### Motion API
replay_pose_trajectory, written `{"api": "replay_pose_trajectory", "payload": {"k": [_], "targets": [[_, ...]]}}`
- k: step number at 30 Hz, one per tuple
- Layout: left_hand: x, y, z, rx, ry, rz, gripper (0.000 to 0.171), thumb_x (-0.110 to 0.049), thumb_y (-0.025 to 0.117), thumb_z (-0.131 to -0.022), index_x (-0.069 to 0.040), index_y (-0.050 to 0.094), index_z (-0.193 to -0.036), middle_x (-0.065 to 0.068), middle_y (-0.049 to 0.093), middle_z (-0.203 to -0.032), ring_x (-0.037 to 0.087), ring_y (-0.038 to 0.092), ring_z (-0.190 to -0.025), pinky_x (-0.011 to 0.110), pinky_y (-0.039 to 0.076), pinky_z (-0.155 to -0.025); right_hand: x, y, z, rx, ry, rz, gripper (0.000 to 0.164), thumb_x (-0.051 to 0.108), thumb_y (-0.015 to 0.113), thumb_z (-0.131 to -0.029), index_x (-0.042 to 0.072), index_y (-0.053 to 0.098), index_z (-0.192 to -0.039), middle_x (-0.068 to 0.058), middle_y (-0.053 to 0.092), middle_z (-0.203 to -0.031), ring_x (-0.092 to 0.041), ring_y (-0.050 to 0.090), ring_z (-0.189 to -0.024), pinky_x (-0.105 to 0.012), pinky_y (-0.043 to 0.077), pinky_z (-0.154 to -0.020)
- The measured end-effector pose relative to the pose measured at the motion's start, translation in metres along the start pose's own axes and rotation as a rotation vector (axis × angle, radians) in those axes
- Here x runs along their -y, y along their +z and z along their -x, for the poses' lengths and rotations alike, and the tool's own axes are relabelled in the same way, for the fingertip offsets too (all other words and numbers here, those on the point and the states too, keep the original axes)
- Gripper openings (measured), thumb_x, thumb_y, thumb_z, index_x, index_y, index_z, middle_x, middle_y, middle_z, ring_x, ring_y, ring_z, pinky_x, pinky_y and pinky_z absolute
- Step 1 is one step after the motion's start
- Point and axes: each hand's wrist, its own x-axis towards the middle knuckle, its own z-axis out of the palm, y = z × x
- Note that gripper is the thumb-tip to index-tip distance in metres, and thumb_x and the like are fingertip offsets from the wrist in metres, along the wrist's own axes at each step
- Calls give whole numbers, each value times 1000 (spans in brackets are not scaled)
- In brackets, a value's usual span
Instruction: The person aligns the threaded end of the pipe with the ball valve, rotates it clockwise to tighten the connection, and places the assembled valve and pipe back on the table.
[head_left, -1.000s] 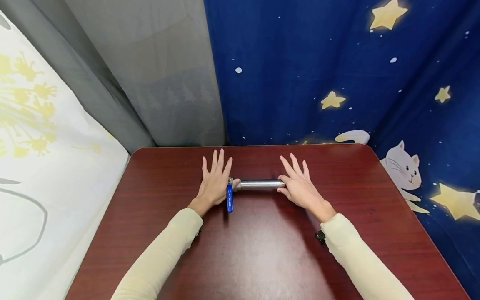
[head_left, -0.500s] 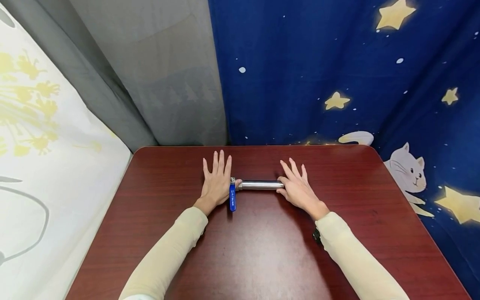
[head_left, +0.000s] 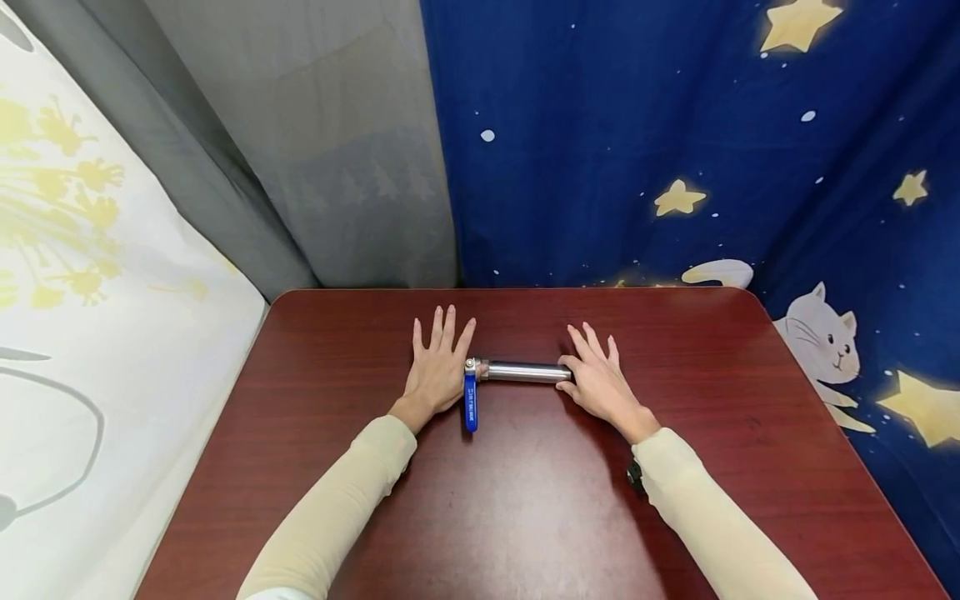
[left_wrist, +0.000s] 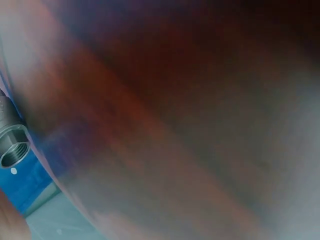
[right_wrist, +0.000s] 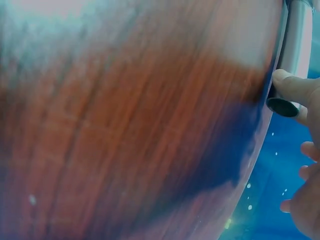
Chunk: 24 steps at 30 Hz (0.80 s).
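Note:
A ball valve point(head_left: 470, 367) with a blue lever point(head_left: 471, 402) is joined to a shiny metal pipe point(head_left: 527, 372), which runs to the right. My left hand point(head_left: 433, 375) holds the valve at its left side, thumb against the valve body, with the other fingers straight and spread. In the left wrist view, the threaded end of the valve point(left_wrist: 15, 145) shows beside part of the hand. My right hand point(head_left: 602, 382) pinches the free end of the pipe between thumb and forefinger. In the right wrist view, the thumb point(right_wrist: 295, 87) lies across the pipe point(right_wrist: 298, 45).
A dark red-brown table point(head_left: 517, 517) with rounded far corners lies beneath the hands. Behind it hang a grey curtain point(head_left: 352, 167) and a blue star-patterned curtain point(head_left: 570, 167). White patterned cloth point(head_left: 112, 350) covers the left side.
The valve and pipe have shifted slightly right and towards me, and the pipe has tilted a little. The left hand has moved slightly right with the valve; the right hand still pinches the pipe.

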Motion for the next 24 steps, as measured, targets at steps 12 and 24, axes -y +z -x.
{"api": "replay_pose_trajectory", "payload": {"k": [12,24], "targets": [[-3,5,8,147,-10,39,84,-74,23,-81,-21,14,-146,19,11,-148,36,2,-134,61,3,-99,2,4,3,21,103,-74,32,32,76,-70,19,63,-97,-14,28,-143,-31,11,-134,-65,11,-95],[10,-19,12,316,-16,89,89,-65,50,-78,-21,14,-146,19,15,-147,36,6,-134,61,6,-99,-5,-9,8,65,141,-138,41,36,69,-77,18,60,-113,-13,26,-145,-32,16,-133,-65,13,-95]]}}
